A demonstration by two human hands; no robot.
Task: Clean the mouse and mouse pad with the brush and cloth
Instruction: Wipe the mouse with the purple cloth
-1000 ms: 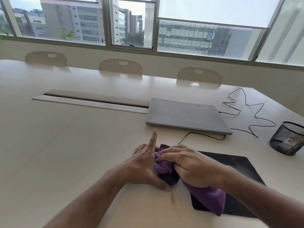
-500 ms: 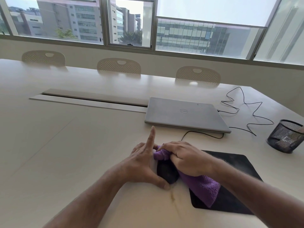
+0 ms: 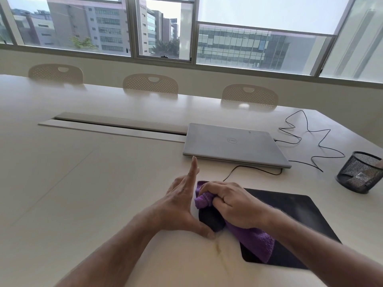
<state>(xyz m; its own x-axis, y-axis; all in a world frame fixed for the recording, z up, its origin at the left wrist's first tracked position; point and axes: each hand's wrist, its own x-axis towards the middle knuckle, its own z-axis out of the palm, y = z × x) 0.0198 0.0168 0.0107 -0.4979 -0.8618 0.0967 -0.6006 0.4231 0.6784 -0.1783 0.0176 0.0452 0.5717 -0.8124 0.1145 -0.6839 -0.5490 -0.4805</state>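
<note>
A black mouse (image 3: 211, 219) lies on the table just left of the black mouse pad (image 3: 298, 212). My left hand (image 3: 182, 206) steadies the mouse from its left side, thumb against its near end and index finger pointing straight up. My right hand (image 3: 232, 204) grips a purple cloth (image 3: 255, 241) and presses it on top of the mouse. The cloth's loose end trails over the pad's near left corner. The mouse's cable (image 3: 248, 167) runs to the laptop. No brush is in sight.
A shut silver laptop (image 3: 234, 145) lies behind the hands. A black wire (image 3: 310, 137) snakes to its right. A black mesh cup (image 3: 360, 172) stands at the right table edge. A cable trough (image 3: 116, 125) crosses the table; three chairs line the far side.
My right hand has drawn the cloth back and to the right over the mouse, baring more of the mouse's near end. My left hand has kept its place.
</note>
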